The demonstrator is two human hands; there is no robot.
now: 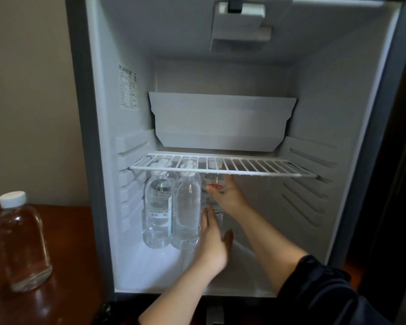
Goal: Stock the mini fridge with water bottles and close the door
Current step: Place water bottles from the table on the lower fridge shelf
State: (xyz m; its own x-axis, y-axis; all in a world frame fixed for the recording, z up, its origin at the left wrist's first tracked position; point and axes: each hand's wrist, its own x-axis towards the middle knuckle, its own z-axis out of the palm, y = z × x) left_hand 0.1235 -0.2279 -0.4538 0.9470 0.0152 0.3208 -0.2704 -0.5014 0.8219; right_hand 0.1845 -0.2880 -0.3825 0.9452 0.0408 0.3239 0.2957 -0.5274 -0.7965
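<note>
The mini fridge (99, 160) stands open in front of me, its white inside in full view; a wire shelf (256, 168) runs across the middle, and I am working in the lower compartment beneath it. Two clear water bottles stand upright on the fridge floor at the left, side by side and touching: the left bottle (157, 207) against the ribbed side wall, the middle bottle (188, 207) just to its right; their white caps reach up to the shelf wires. Right beside them is the red-labelled bottle (215, 181), upright and close against the middle bottle; my right hand (227, 195) grasps it, thumb laid across the label at the front, the other fingers hidden behind it. My left hand (212, 245) is released, fingers straight and pointing up along the low part of that same bottle, thumb spread out to the right; whether the fingers also touch the middle bottle I cannot tell. My right forearm comes out of a dark sleeve (326, 289). Above the shelf a white plastic panel (220, 123) sits at the back; a printed sticker (128, 90) is on the left inner wall. To the left of the fridge, on the brown wooden worktop (63, 289), stands one more clear bottle with a white cap (21, 242), well apart from the others.
</note>
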